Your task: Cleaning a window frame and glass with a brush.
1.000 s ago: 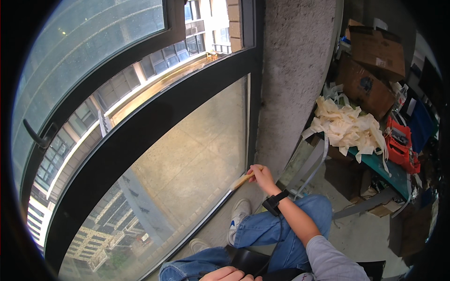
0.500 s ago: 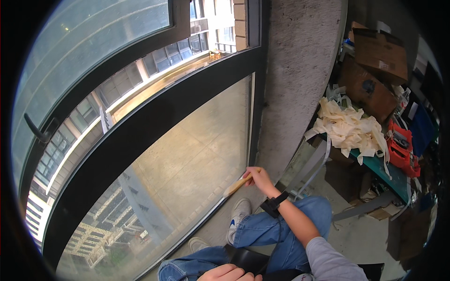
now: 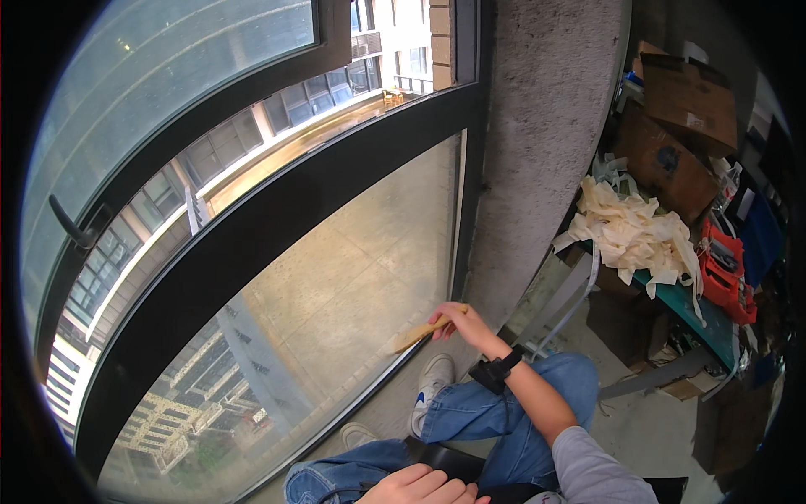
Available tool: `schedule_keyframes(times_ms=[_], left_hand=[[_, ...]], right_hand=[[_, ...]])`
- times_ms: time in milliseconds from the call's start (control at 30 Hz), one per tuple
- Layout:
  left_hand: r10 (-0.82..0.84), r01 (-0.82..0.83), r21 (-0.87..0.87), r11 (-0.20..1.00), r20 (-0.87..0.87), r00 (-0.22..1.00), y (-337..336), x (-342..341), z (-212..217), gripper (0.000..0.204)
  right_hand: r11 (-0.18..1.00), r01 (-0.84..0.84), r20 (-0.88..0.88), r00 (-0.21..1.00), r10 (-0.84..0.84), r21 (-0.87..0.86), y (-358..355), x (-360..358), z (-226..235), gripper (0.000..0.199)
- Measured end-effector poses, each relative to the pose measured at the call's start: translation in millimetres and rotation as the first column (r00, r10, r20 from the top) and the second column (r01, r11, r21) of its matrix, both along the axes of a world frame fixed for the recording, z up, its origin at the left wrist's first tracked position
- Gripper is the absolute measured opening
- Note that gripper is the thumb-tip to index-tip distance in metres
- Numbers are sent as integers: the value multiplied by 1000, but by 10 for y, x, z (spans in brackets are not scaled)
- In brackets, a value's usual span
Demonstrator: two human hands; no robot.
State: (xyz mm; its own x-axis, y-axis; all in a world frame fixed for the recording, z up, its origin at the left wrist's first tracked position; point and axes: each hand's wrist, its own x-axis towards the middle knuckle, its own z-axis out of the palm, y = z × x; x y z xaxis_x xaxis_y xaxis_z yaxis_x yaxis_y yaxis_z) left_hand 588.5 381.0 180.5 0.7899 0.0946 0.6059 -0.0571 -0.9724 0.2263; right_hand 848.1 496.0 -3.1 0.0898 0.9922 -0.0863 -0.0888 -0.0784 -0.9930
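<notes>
My right hand (image 3: 460, 322) is closed round the handle of a wooden-handled brush (image 3: 413, 338). The brush slants down to the left, and its far end lies against the lower part of a large window pane (image 3: 361, 252), near the bottom frame. A black band with a small device (image 3: 495, 370) sits on my right wrist. At the lower edge, my left hand (image 3: 420, 485) rests over my lap, its fingers loosely laid side by side and partly cut off; no object shows in it.
A dark window frame (image 3: 277, 181) surrounds the pane, with a rough concrete wall (image 3: 546, 101) beside it. On the right, a green-topped table (image 3: 684, 307) bears crumpled cream tape (image 3: 634, 227), cardboard boxes (image 3: 688, 101) and a red tool bag (image 3: 724, 269). My shoes (image 3: 435, 382) are close to the sill.
The brush in my right hand has moved slightly left along the lower pane and lies at a flatter slant. My left hand has barely moved.
</notes>
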Motion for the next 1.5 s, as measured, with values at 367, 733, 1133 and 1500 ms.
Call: schedule_keyframes(times_ms=[367, 733, 1133, 1500], left_hand=[[-3, 3, 18, 1000, -36, 999, -4, 25, -28, 11], [-26, 27, 10, 1000, -36, 999, -18, 26, 41, 10], [-18, 19, 6, 1000, -38, 999, 11, -8, 32, 11], [-47, 52, 23, 998, -152, 987, 42, -27, 4, 17]], right_hand=[[969, 192, 317, 920, -232, 152, -17, -106, -98, 28], [918, 389, 381, 839, -388, 78, 1, 227, -117, 34], [976, 189, -56, 979, -196, -111, -20, 191, 67, 34], [995, 19, -109, 994, -30, -99, 20, 47, -69, 23]])
